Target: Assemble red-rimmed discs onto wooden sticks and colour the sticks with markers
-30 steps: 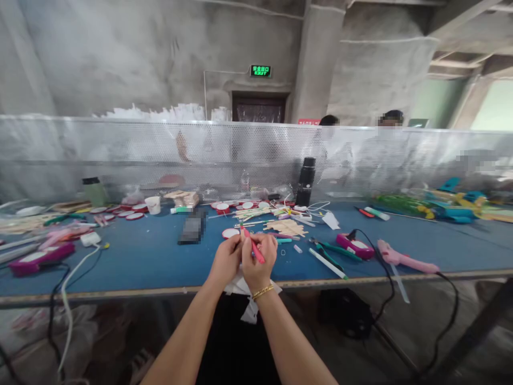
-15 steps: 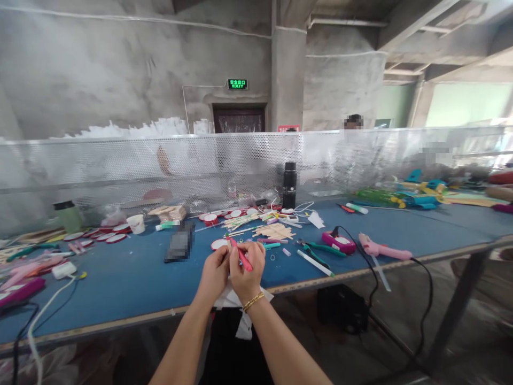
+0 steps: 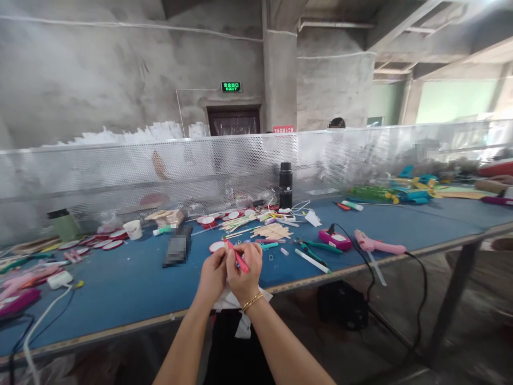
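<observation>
My right hand [image 3: 249, 275], with a gold bracelet at the wrist, is closed around a pink-red marker pen [image 3: 241, 262]. The marker slants with its upper end toward my left fingertips. Pressed close beside it, my left hand [image 3: 213, 274] pinches something small that the fingers hide. Just beyond the hands lies a white disc with a red rim [image 3: 217, 246]. A turquoise pen [image 3: 269, 246] rests on the table past my right hand. White paper or cloth [image 3: 223, 300] shows below both hands, at the table edge.
A phone [image 3: 177, 247] lies left of the hands, wooden sticks [image 3: 272, 231] beyond them. On the right are green-handled pliers [image 3: 320, 246], a white pen [image 3: 312, 261], a magenta device [image 3: 335, 240] and a corded pink glue gun [image 3: 379, 244]. A black bottle [image 3: 286, 185] stands near the perforated screen [image 3: 188, 166].
The view has turned slightly, so the table and background sit a little farther left in the picture. Both hands stay together, and the marker is still in my right hand.
</observation>
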A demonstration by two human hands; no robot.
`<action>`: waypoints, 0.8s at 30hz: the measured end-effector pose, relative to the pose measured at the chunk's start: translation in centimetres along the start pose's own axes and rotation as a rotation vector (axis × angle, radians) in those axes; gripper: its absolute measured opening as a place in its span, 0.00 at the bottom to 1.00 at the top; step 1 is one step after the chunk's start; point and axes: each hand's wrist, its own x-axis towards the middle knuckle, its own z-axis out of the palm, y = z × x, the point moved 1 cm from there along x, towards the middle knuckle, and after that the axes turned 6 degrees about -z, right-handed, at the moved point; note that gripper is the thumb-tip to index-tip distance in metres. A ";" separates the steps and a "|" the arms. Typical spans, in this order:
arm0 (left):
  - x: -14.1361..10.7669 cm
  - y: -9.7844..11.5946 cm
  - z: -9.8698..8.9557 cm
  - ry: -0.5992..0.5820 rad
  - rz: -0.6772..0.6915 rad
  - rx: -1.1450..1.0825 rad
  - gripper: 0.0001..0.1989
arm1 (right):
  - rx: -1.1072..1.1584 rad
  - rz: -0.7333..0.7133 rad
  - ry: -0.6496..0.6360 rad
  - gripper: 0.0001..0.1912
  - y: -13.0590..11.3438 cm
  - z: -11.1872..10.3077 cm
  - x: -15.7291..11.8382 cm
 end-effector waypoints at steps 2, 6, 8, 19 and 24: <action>0.0 0.0 0.0 0.003 0.005 0.001 0.11 | -0.004 -0.004 0.007 0.06 0.1 0.0 0.0; 0.0 0.0 0.1 -0.013 0.022 -0.009 0.12 | 0.003 -0.039 -0.015 0.05 0.1 0.1 -0.1; 0.0 0.0 0.0 -0.004 0.024 0.012 0.12 | -0.005 -0.022 -0.013 0.05 0.1 0.0 0.0; 0.0 -0.1 0.0 -0.007 0.021 0.034 0.11 | -0.003 -0.010 0.004 0.05 0.1 -0.1 0.0; -0.1 0.1 0.1 -0.013 0.037 0.045 0.12 | 0.023 -0.041 -0.019 0.04 0.1 0.0 -0.1</action>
